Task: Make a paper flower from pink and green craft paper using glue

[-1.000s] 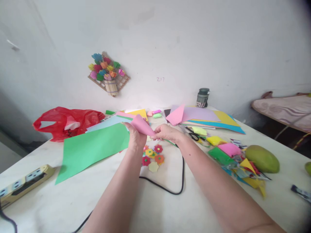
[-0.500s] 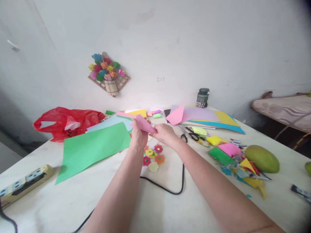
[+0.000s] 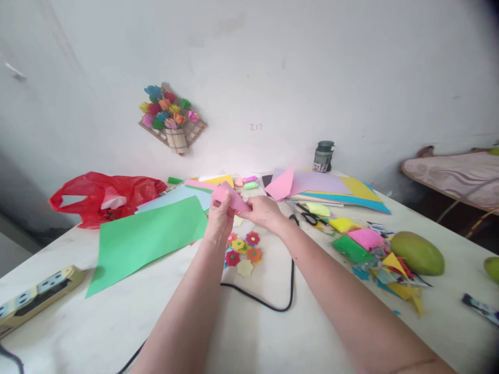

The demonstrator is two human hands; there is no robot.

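Observation:
A folded piece of pink paper [image 3: 231, 196] is held between both hands above the middle of the table. My left hand [image 3: 221, 215] grips its left side, thumb on the near face. The fingers of my right hand [image 3: 262, 210] pinch its lower right corner. Just below the hands lie several small paper flowers in red, yellow and orange [image 3: 238, 244], with a plain cream one [image 3: 245, 267] nearest me. Black-handled scissors [image 3: 310, 217] lie to the right of my right hand.
Green paper [image 3: 148, 236] and a red plastic bag [image 3: 113, 195] lie left, a power strip [image 3: 42, 291] nearer. Coloured sheets [image 3: 339, 192], a bottle [image 3: 323, 157], clay packets [image 3: 353, 250] and a green fruit [image 3: 417, 253] are right. A black cable [image 3: 257, 301] crosses the front.
The pink paper has tilted, showing more of its face, and my left thumb has shifted on it. Both hands still hold it. The whole view has moved slightly.

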